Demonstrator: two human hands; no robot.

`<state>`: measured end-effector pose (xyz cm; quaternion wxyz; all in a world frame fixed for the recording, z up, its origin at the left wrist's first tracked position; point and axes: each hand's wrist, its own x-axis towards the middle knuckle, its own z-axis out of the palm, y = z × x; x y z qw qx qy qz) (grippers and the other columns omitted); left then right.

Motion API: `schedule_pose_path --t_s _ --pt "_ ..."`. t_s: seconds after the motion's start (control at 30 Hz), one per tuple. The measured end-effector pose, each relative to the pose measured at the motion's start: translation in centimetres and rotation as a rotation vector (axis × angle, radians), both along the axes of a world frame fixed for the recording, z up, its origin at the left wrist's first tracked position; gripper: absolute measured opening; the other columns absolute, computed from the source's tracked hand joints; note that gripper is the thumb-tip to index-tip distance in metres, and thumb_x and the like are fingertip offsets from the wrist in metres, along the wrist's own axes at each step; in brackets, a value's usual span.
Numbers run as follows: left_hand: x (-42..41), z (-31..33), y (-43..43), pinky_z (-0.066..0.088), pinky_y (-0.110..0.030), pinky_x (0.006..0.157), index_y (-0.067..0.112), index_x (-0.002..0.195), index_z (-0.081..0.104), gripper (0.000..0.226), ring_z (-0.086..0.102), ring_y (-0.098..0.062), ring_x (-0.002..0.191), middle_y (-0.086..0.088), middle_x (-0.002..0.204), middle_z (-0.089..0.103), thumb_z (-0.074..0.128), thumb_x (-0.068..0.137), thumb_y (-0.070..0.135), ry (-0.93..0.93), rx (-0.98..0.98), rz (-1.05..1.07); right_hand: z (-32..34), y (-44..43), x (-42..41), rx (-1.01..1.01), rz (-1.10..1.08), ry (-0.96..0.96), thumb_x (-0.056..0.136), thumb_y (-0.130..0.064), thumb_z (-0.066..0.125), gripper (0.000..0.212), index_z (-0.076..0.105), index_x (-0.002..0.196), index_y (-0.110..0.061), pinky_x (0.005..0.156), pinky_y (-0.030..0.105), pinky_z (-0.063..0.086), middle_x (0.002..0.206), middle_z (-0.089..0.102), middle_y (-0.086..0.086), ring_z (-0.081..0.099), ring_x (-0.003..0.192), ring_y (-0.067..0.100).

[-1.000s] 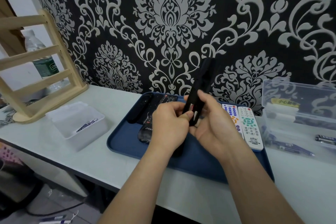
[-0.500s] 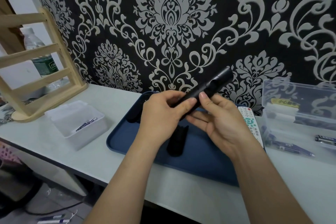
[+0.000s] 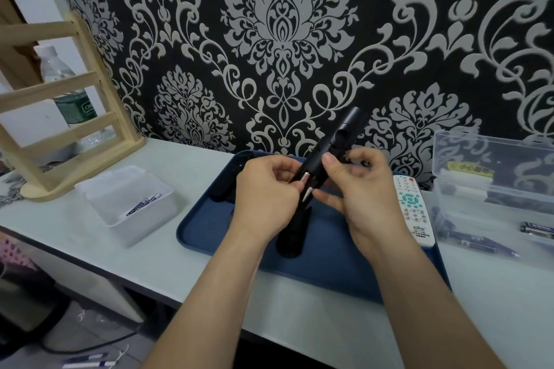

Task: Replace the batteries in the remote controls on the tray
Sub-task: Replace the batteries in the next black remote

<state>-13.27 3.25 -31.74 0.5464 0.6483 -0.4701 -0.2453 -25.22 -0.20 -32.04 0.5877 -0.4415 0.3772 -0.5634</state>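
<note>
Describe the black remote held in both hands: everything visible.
The black remote is slim, matte and plastic-looking. It is held above the blue tray, tilted with its rounded far end up and right toward the wallpaper. Near its lower end the compartment lies open, showing silvery metal, apparently battery ends. The left hand grips that lower end. The right hand holds the middle, thumb on top, fingers beneath.

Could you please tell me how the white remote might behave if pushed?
The white remote looks rigid and flat, so it should slide, not roll. It lies along the right rim of the blue tray, so a sideways push might tip it off.
</note>
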Motion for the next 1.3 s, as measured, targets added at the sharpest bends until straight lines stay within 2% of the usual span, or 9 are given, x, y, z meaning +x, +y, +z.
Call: schedule_pose_path --t_s 0.07,0.2,0.4,0.57,0.8,0.93,1.1,1.2,1.3 --pt "-0.1 0.1 0.0 0.052 -0.021 0.066 0.024 0.073 0.071 0.022 0.066 -0.006 0.065 0.007 0.067 0.07 0.072 0.077 0.003 -0.009 0.0 0.078 -0.1 0.0 -0.1 -0.193 -0.128 0.213 0.085 -0.008 0.072 0.03 0.051 0.094 -0.028 0.058 0.025 0.056 0.107 0.058 0.01 0.067 0.078 0.006" --pt "-0.3 0.3 0.0 0.054 -0.019 0.071 0.025 0.078 0.071 0.017 0.066 -0.001 0.069 0.009 0.071 0.07 0.075 0.076 0.008 -0.061 -0.023 0.168 -0.6 0.0 0.4 -0.5 -0.097 0.629 0.084 -0.012 0.073 0.015 0.073 0.084 -0.028 0.08 0.022 0.051 0.095 0.068 -0.001 0.064 0.079 0.004" --pt "-0.6 0.5 0.0 0.053 -0.018 0.07 0.029 0.077 0.069 0.025 0.066 0.0 0.07 0.01 0.073 0.07 0.073 0.075 0.004 -0.02 -0.036 0.161 -1.4 0.2 0.8 -0.602 -0.187 0.763 0.087 -0.011 0.07 0.017 0.079 0.1 -0.018 0.081 0.009 0.043 0.097 0.068 0.0 0.06 0.085 0.008" --pt "-0.5 0.5 0.0 0.056 -0.023 0.075 0.023 0.084 0.073 0.023 0.066 0.001 0.073 0.01 0.074 0.071 0.074 0.074 0.002 0.017 -0.034 0.165 -1.9 0.3 1.3 -0.644 -0.225 0.73 0.087 -0.008 0.069 0.018 0.078 0.101 -0.015 0.075 0.001 0.038 0.094 0.066 0.001 0.056 0.078 0.005" --pt "0.0 0.0 -0.1 0.057 -0.026 0.079 0.02 0.092 0.075 0.027 0.068 -0.003 0.079 0.008 0.08 0.073 0.072 0.076 -0.001 0.07 -0.044 0.103 -2.0 -0.1 1.0 -0.586 -0.165 0.672 0.09 -0.013 0.066 0.018 0.078 0.102 -0.022 0.081 0.023 0.049 0.097 0.066 -0.001 0.062 0.088 0.009" --pt "-0.1 -0.2 -0.2 0.055 -0.024 0.079 0.023 0.092 0.074 0.033 0.069 -0.007 0.086 0.006 0.085 0.073 0.069 0.078 -0.007 0.172 -0.061 0.052 -1.7 -0.2 0.9 -0.545 -0.147 0.63 0.091 -0.013 0.066 0.018 0.077 0.1 -0.024 0.076 0.008 0.043 0.097 0.066 -0.003 0.06 0.089 0.001" --pt "-0.1 -0.4 -0.5 0.056 -0.031 0.087 0.019 0.102 0.073 0.038 0.069 -0.008 0.092 0.005 0.094 0.075 0.062 0.08 -0.01 0.185 -0.091 0.055 -1.6 0.4 1.2 -0.508 -0.083 0.629 0.091 -0.014 0.065 0.016 0.073 0.09 -0.027 0.075 0.005 0.042 0.098 0.06 -0.001 0.06 0.082 0.001" --pt "0.0 -0.4 -0.4 0.054 -0.028 0.09 0.018 0.105 0.074 0.037 0.069 -0.006 0.093 0.006 0.096 0.075 0.059 0.083 -0.008 0.237 -0.106 0.076 -1.0 0.3 1.1 -0.372 -0.099 0.443 0.093 -0.013 0.062 0.017 0.066 0.083 -0.026 0.066 0.013 0.047 0.095 0.065 0.005 0.065 0.072 0.006" --pt "0.3 0.0 -0.2 0.048 -0.013 0.083 0.021 0.099 0.075 0.041 0.065 -0.002 0.094 0.008 0.099 0.073 0.048 0.089 -0.009 0.233 -0.049 0.021 -0.1 -0.1 -0.1 -0.023 -0.059 0.081 0.089 -0.023 0.069 0.015 0.056 0.095 -0.02 0.066 0.026 0.051 0.096 0.069 0.001 0.07 0.079 0.012"
